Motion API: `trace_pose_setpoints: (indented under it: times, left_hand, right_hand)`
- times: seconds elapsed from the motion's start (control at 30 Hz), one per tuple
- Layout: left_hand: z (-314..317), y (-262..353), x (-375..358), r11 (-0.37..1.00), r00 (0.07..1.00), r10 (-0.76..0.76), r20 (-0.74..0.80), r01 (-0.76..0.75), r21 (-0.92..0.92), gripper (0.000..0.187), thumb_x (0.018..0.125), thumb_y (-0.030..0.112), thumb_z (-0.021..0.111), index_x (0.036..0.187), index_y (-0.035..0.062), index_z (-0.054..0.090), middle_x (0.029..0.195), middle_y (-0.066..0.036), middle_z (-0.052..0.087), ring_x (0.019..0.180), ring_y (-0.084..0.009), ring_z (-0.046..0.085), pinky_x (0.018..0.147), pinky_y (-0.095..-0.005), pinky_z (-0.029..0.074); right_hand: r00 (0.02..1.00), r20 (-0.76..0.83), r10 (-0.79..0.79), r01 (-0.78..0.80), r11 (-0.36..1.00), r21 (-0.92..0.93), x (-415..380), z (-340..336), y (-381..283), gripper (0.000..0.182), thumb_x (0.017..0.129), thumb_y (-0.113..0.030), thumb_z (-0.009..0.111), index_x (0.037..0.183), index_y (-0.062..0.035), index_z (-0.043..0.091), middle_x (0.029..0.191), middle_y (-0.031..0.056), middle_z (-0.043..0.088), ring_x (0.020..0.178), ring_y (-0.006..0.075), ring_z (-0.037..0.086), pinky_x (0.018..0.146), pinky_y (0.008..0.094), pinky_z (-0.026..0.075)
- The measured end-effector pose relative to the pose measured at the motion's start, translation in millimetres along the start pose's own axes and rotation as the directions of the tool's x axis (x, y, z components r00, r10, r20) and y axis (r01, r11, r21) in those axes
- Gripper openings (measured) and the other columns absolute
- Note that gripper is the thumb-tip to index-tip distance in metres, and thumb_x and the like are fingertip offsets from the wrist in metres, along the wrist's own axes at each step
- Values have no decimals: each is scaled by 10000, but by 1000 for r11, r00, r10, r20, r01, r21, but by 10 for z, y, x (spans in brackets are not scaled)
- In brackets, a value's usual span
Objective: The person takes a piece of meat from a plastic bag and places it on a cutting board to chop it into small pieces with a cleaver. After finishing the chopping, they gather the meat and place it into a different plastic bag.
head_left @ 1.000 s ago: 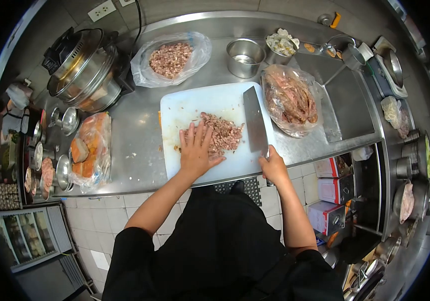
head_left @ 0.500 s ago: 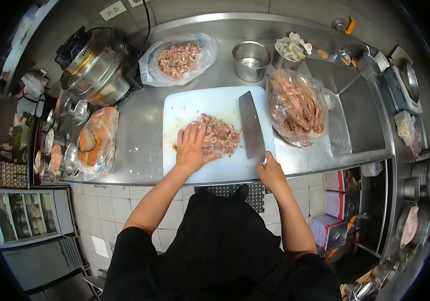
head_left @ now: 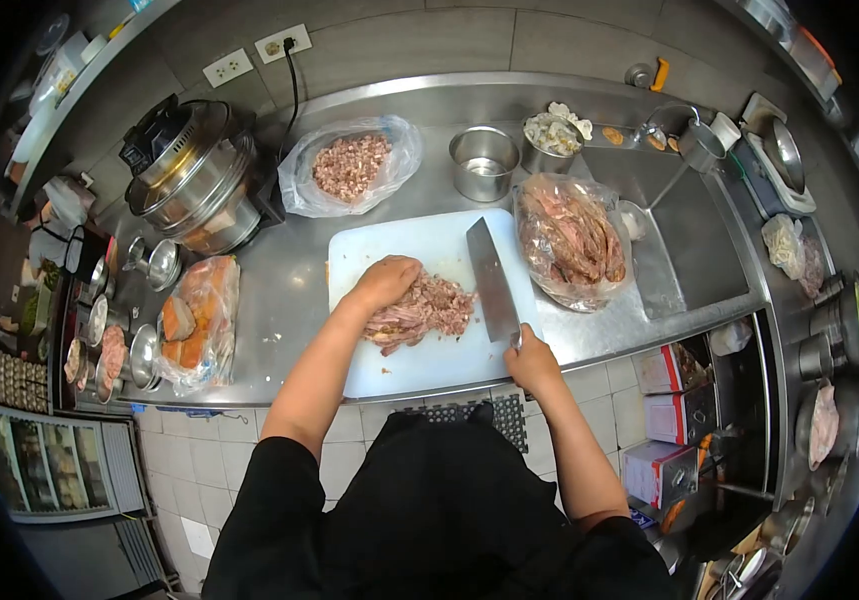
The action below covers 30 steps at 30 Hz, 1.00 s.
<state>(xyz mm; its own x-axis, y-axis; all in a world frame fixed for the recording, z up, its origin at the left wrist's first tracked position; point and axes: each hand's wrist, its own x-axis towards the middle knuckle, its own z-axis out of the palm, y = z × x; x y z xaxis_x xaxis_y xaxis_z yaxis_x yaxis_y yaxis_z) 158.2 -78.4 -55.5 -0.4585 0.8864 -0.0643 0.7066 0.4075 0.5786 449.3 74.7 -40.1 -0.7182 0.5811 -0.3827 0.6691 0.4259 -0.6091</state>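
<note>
A pile of partly chopped meat (head_left: 446, 303) lies on the white cutting board (head_left: 361, 375), diced on the right and in longer strips on the left. My left hand (head_left: 389, 281) is curled over the upper left of the pile, its fingertips partly hidden. My right hand (head_left: 532, 361) grips the handle of a cleaver (head_left: 493, 285). The wide blade points away from me over the board's right side, just right of the meat and apart from it.
Behind the board are a bag of diced meat (head_left: 349, 167), a steel pot (head_left: 483, 165) and a container of pale pieces (head_left: 551, 140). Bagged meat (head_left: 571, 240) sits right, beside the sink (head_left: 694, 230). Bagged orange pieces (head_left: 197, 325) and a round cooker (head_left: 194, 180) stand left.
My left hand has moved from lying spread on the meat to curling over its far left side, exposing longer strips. The cleaver stays in my right hand. The view has tilted up.
</note>
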Motion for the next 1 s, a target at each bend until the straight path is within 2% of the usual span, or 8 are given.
trace_pose_setpoints:
  times: [0.1, 0.17, 0.2, 0.3, 0.47, 0.6, 0.8, 1.0]
  left_hand:
    - [-77, 47, -185, 992, 988, -117, 101, 110, 67, 367, 1003, 276, 458, 1191, 26, 650, 1217, -177, 648, 1181, -348, 561, 1024, -426, 431]
    - [67, 52, -421, 995, 985, -95, -144, 97, 12, 374, 1004, 271, 456, 1178, -11, 631, 1203, -195, 639, 1154, -367, 562, 996, -439, 439]
    - [170, 85, -503, 996, 986, -93, -141, 94, 2, 374, 1004, 271, 456, 1178, -11, 631, 1203, -195, 639, 1154, -367, 562, 996, -439, 439]
    - [554, 111, -596, 999, 816, -23, -577, 46, 25, 262, 964, 181, 514, 1113, -19, 597, 1134, -204, 621, 1072, -402, 560, 939, -463, 450]
    - [591, 199, -595, 993, 803, 1, -596, 69, 95, 147, 921, 127, 533, 1009, 21, 588, 1002, -170, 588, 976, -376, 545, 874, -473, 440]
    - [574, 223, -596, 984, 795, 3, -607, 106, 144, 131, 866, 111, 566, 978, 45, 585, 962, -140, 561, 956, -345, 534, 858, -463, 434]
    - [590, 183, -581, 984, 806, 20, -592, 89, 153, 177, 823, 154, 615, 981, 76, 598, 966, -103, 556, 977, -303, 533, 874, -454, 431]
    - [550, 208, -594, 986, 817, -3, -577, 100, 137, 170, 807, 166, 635, 947, 85, 581, 959, -98, 557, 969, -298, 536, 884, -450, 428]
  right_hand:
    - [999, -40, 9, -9, 1000, 9, -38, 60, -38, 479, 850, -198, 569, 1263, 33, 492, 965, 331, 666, 930, 483, 651, 861, 523, 514]
    - [998, -59, 16, -16, 1000, -3, -60, 67, -48, 498, 853, -209, 580, 1279, 31, 488, 951, 332, 666, 914, 482, 653, 850, 525, 514]
    - [998, -61, 23, -24, 1000, -11, -101, 72, -73, 498, 853, -209, 580, 1279, 31, 488, 951, 332, 666, 914, 482, 653, 850, 525, 514]
    - [987, -144, -74, 56, 991, -122, -282, 51, -282, 404, 869, -191, 583, 1209, 16, 518, 855, 274, 689, 798, 426, 685, 765, 487, 536]
    - [991, 37, -129, 133, 976, -174, -613, -69, -742, 287, 895, -208, 604, 1091, -14, 523, 891, 274, 686, 865, 465, 658, 798, 517, 517]
    - [978, 190, -89, 151, 926, -345, -797, -155, -1000, 360, 898, -213, 610, 1165, -8, 481, 887, 284, 680, 863, 469, 655, 796, 535, 509]
    - [953, 301, -41, 128, 952, -278, -646, 8, -1170, 297, 899, -150, 567, 1112, 42, 489, 937, 293, 677, 917, 451, 658, 837, 532, 506]
    - [981, 165, -98, 135, 964, -230, -94, 478, -1109, 347, 881, -138, 558, 1182, 26, 503, 966, 311, 672, 959, 463, 647, 880, 518, 503]
